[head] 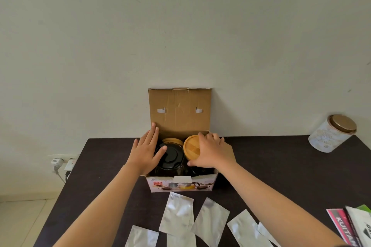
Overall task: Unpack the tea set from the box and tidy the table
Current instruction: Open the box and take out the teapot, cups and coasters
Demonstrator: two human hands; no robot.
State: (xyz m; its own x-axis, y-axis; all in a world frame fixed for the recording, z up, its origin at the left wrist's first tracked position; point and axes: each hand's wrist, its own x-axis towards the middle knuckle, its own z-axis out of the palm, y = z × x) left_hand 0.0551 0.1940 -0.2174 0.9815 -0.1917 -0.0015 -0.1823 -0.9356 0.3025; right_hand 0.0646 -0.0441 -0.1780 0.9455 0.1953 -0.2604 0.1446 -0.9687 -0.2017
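An open cardboard box [181,185] stands at the table's far edge, its lid flap [179,109] upright against the wall. Inside lie a black teapot with a round black lid [172,155], a wooden lid [172,141] behind it, and a round wooden coaster [190,146] on the right. My left hand [145,151] rests flat on the box's left side, fingers spread, thumb touching the black lid. My right hand [213,153] lies over the wooden coaster, fingers curled around its edge.
Several silver foil pouches [177,214] lie on the dark table [281,166] in front of the box. A white tin with a gold lid [331,133] stands at the far right. Printed packets [353,224] sit at the near right edge. Wall sockets [62,163] are at left.
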